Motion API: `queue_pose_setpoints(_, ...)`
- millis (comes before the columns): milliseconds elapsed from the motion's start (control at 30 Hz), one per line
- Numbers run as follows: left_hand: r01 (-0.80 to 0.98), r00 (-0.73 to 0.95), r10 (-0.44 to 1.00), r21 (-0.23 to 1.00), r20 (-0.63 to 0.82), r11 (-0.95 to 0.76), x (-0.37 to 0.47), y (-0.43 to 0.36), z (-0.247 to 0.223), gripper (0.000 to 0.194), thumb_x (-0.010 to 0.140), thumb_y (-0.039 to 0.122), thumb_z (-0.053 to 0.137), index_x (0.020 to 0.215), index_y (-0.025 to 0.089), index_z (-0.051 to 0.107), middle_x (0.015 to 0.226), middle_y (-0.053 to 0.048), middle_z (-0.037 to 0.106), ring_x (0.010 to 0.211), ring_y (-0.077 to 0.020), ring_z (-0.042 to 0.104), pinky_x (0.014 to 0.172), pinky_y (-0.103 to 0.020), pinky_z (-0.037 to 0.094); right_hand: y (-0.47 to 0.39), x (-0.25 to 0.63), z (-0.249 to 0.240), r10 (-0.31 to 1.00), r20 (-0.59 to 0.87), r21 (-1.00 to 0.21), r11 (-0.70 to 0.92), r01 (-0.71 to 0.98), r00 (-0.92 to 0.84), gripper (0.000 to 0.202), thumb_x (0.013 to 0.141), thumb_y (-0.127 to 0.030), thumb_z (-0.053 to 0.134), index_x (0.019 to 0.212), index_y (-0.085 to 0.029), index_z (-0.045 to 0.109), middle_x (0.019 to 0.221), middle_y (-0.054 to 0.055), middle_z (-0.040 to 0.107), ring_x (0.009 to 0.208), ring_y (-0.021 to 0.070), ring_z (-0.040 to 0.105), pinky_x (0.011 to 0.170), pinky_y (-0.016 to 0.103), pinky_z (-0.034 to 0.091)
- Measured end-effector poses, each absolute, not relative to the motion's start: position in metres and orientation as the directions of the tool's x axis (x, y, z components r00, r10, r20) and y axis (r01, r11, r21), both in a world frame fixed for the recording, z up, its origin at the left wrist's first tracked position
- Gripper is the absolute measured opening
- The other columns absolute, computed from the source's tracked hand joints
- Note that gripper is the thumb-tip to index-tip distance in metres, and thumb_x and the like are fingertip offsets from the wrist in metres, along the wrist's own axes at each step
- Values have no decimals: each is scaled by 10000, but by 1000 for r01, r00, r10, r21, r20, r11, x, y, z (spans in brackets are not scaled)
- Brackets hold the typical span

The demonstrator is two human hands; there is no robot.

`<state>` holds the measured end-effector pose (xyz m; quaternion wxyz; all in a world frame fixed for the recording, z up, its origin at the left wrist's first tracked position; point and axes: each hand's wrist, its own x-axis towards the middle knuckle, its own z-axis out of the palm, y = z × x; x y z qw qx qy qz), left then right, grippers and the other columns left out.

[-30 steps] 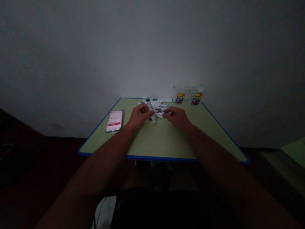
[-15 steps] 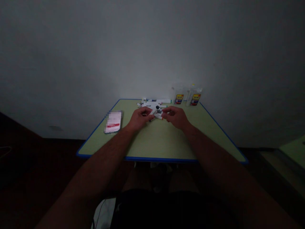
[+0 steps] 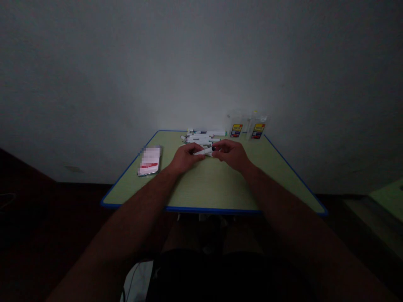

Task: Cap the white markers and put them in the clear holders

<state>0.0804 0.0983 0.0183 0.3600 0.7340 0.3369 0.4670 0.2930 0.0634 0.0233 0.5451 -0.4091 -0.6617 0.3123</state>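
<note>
A white marker [image 3: 204, 151] with a dark end lies between my two hands, tilted slightly up to the right. My left hand [image 3: 186, 157] is closed on its left part. The fingers of my right hand [image 3: 229, 153] pinch the dark end on the right. Just behind the hands, several white markers [image 3: 201, 138] lie in a loose pile, some with green or reddish ends. Fingers partly cover the nearest ones.
A phone [image 3: 149, 160] with a lit screen lies at the table's left side. Two clear plastic cases [image 3: 236, 126] with yellow and dark labels stand at the back right, by the wall [image 3: 201, 63]. The pale green table [image 3: 214, 188] has a blue edge.
The marker has swung from pointing up and away to lying nearly level. My right fingers, apart from it before, have closed on its dark end.
</note>
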Motion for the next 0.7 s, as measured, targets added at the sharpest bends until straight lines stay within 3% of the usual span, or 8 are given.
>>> queue_pose_setpoints(233, 141, 366, 820, 845, 440, -517, 81, 100, 14, 232, 643, 292, 856, 820, 188, 748, 860, -39, 746, 799, -187, 637, 813, -369, 486, 63, 292, 22, 875, 473, -847, 484, 219, -104, 324, 633, -373, 849, 893, -202, 757, 705, -9, 667, 556, 97, 524, 491, 236, 399)
queue_pose_setpoints(700, 269, 329, 832, 800, 446, -536, 79, 102, 14, 223, 653, 273, 834, 845, 192, 754, 849, -37, 746, 775, -193, 625, 759, -349, 470, 64, 291, 22, 879, 466, -864, 476, 163, -102, 302, 623, -368, 852, 855, -211, 738, 662, -34, 624, 537, 96, 513, 488, 253, 415)
